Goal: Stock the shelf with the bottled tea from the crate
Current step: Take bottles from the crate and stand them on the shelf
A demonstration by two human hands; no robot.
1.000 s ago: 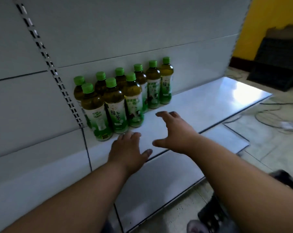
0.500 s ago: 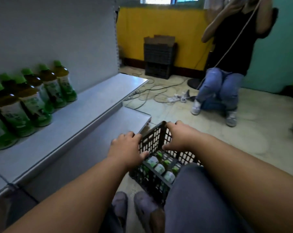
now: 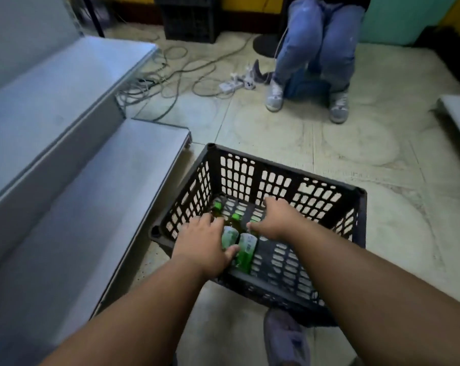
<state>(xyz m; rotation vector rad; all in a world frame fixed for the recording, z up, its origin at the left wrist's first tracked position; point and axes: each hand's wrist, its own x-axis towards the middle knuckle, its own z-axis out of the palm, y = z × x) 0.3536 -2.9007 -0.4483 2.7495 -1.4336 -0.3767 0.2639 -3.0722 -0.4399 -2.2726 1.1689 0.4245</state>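
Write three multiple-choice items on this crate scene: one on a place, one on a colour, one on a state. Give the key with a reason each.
1. Where are both hands?
A. Inside the crate, over the bottles
B. On the shelf
C. On the cables

2. What colour are the bottle caps?
A. Red
B. Green
C. White

3. How do the bottles lie in the crate?
A. Standing upright
B. Stacked on the rim
C. On their sides

Key: 1 A, the left hand and right hand reach down between the crate walls. 2 B, the caps show bright green. 3 C, their labels face up and the caps point toward the far wall.
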